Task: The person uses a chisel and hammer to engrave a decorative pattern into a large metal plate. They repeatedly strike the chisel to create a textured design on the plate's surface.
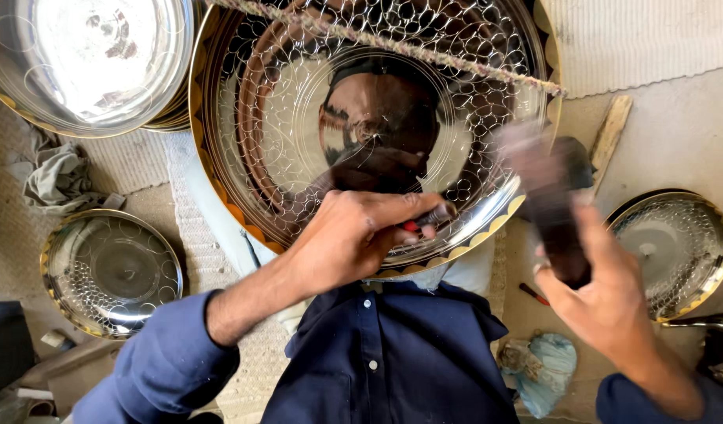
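Pale floor, partly covered with woven matting (220, 259), surrounds a person seated in a dark blue shirt, with a crumpled grey rag (59, 177) at the left and a blue-white bag (546, 369) low on the right. Largest by far is the big polished metal tray (298, 102), propped against the lap and tilted toward the camera, its mirror face chased with circles and its rim scalloped in gold. It looks stiff but thin-walled, slick, and easily marked, so it is probably best steadied by the rim rather than the face. A second plain tray (86, 55) lies at top left, and two smaller patterned trays sit on the floor, one at left (110, 271) and one at right (679, 243). A rough cord (424, 51) crosses the top. The right hand (605, 290) is wrapped around a dark mallet (554, 204), blurred and raised beside the tray's rim. The left hand (345, 235) pinches a small punch (433, 216), tip against the tray's lower face.
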